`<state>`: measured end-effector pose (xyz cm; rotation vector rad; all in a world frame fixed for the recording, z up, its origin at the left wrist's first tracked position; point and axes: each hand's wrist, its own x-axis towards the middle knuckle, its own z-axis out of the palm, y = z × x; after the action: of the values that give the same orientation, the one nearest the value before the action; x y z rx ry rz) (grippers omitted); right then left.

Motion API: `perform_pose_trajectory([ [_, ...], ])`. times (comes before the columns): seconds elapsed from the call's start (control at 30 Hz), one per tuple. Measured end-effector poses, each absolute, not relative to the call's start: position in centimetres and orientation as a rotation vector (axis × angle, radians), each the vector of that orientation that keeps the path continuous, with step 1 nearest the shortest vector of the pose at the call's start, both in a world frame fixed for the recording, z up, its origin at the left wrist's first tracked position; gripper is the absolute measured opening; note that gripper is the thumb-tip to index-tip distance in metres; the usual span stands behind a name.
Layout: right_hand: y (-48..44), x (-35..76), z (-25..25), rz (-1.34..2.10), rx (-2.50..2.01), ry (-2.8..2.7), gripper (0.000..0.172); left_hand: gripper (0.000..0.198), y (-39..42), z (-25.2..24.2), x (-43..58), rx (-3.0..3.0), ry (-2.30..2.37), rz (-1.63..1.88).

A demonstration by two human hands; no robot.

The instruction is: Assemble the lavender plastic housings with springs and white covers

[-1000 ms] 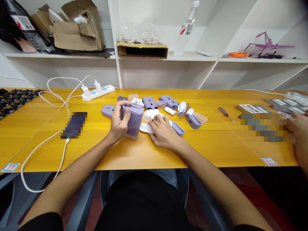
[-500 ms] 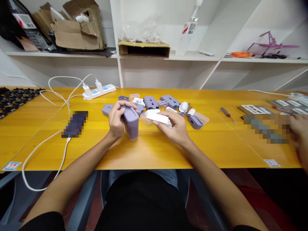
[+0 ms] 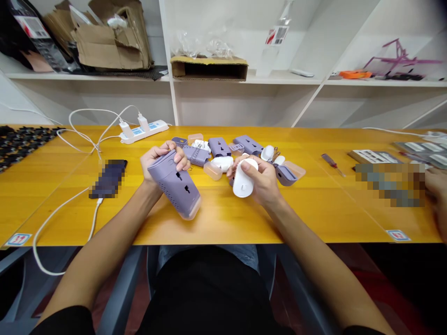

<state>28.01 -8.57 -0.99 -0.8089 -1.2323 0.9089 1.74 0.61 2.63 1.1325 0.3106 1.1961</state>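
My left hand (image 3: 155, 160) is closed round a purple plastic housing (image 3: 178, 186), tilted with its slotted face toward me and a clear cap at its lower end. In my right hand (image 3: 261, 179) is a white oval plastic part (image 3: 243, 181), gripped by thumb and fingers with its broad face turned to me. The two held parts are apart, above the table's front half. Just behind my hands lie more purple housings (image 3: 219, 147), a clear cap (image 3: 212, 170), another white part (image 3: 222, 163) and metal springs (image 3: 199, 151).
A phone (image 3: 110, 179) on a white cable lies at left, below a power strip (image 3: 145, 131). To the right are a screwdriver (image 3: 332, 164) and grey trays (image 3: 373, 158). Another person's hand (image 3: 436, 184) is at the right edge. Shelves with boxes (image 3: 209, 70) rise behind.
My left hand has tilted the purple housing so its slotted face now shows. My right hand has turned the white part from edge-on to face-on and lowered it slightly.
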Motion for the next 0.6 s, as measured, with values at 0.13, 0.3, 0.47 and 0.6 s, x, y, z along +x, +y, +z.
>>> perform_pose_trajectory([
  [0.13,-8.9,27.6,-0.5,1.086,-0.726,-1.158,0.050,0.024,0.2,3.1,1.9,1.090,0.281,1.135],
  [0.3,-8.9,27.5,-0.5,1.154,-0.765,-1.121,0.056,0.023,-0.8,3.8,2.1,0.952,0.291,1.087],
  [0.47,-8.8,27.3,-0.4,1.205,-0.757,-1.077,0.047,0.024,-1.1,3.6,2.4,0.920,0.307,1.073],
  [0.6,-8.9,27.3,-0.3,1.282,-0.680,-1.044,0.037,0.021,-1.0,3.0,2.9,0.919,0.305,1.063],
])
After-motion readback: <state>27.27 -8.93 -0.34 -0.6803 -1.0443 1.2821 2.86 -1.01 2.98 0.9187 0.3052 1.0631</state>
